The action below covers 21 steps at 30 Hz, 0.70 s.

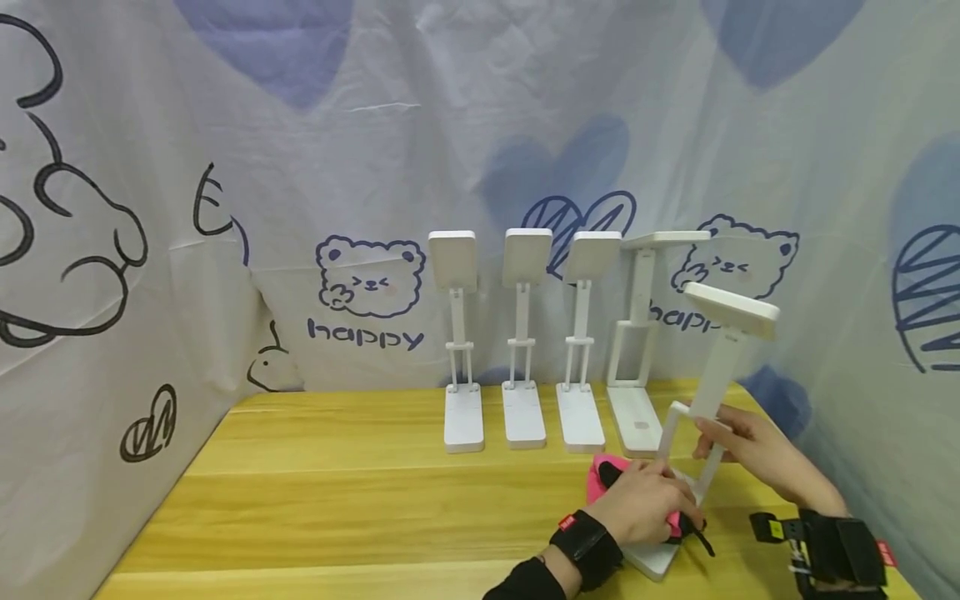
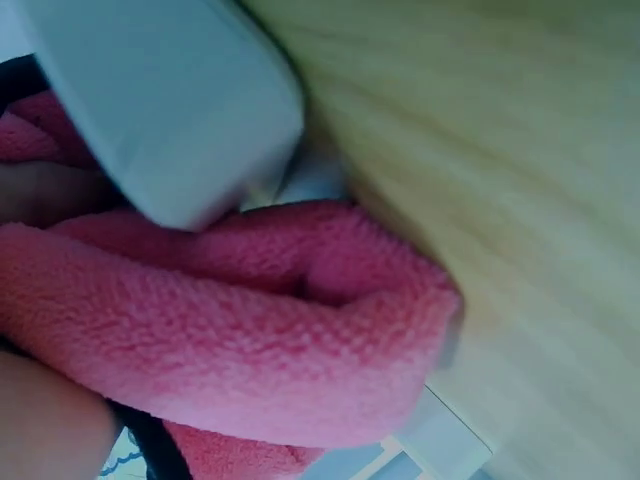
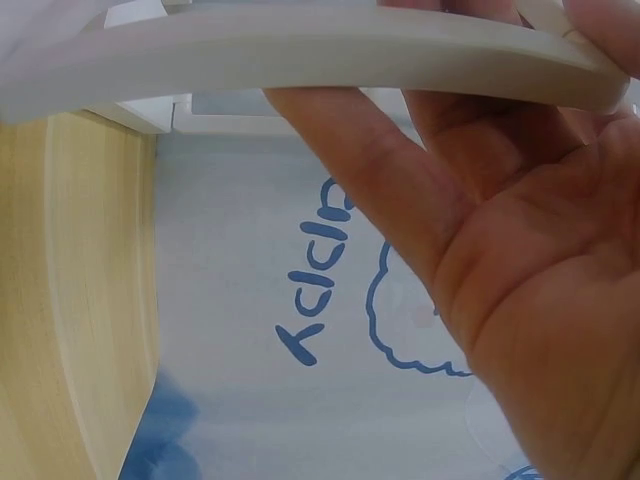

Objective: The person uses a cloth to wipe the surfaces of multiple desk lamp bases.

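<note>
My left hand [image 1: 645,504] holds a fluffy pink cloth [image 2: 250,340] with black edging against the flat base [image 2: 190,100] of a white folding phone stand [image 1: 716,375] at the front right. In the left wrist view the cloth lies folded beside the base's end, with parts of my fingers at the left edge. My right hand [image 1: 757,454] grips the same stand by its hinged frame [image 3: 300,50], fingers and thumb around it. The stand leans to the right, its base on the table. Much of the base is hidden by my left hand and the cloth.
Several more white phone stands stand in a row along the back: one at the left [image 1: 464,417], others [image 1: 523,417] beside it, and one [image 1: 636,417] just behind the held stand. A printed curtain [image 1: 375,167] encloses the wooden table [image 1: 337,500].
</note>
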Tool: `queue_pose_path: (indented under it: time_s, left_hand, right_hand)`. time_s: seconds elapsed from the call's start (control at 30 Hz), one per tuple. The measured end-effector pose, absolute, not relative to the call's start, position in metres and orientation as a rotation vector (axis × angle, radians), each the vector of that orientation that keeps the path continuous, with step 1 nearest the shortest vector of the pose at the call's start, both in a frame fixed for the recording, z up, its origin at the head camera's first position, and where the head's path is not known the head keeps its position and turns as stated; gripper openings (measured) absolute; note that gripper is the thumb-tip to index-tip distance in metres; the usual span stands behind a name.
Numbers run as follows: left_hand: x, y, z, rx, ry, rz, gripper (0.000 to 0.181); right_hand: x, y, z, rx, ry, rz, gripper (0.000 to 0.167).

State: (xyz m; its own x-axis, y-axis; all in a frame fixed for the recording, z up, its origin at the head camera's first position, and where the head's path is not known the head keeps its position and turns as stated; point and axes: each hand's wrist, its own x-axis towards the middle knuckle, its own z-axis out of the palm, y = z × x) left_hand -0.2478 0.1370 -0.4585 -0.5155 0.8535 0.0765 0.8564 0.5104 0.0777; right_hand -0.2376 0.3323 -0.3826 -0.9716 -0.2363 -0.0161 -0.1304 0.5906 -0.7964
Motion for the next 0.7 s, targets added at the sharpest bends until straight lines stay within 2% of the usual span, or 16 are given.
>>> queue_pose_path:
  time_s: [0.43, 0.7]
  left_hand:
    - [-0.234, 0.105, -0.453, -1.755, -2.671, -0.235, 0.035]
    - [-0.229, 0.081, -0.449, -1.787, -2.632, -0.283, 0.031]
  right_hand:
    - [-0.239, 0.333, -0.381, -0.311, 2.688, -1.337, 0.039]
    - [-0.238, 0.332, -0.38, -0.298, 2.692, -1.338, 0.039]
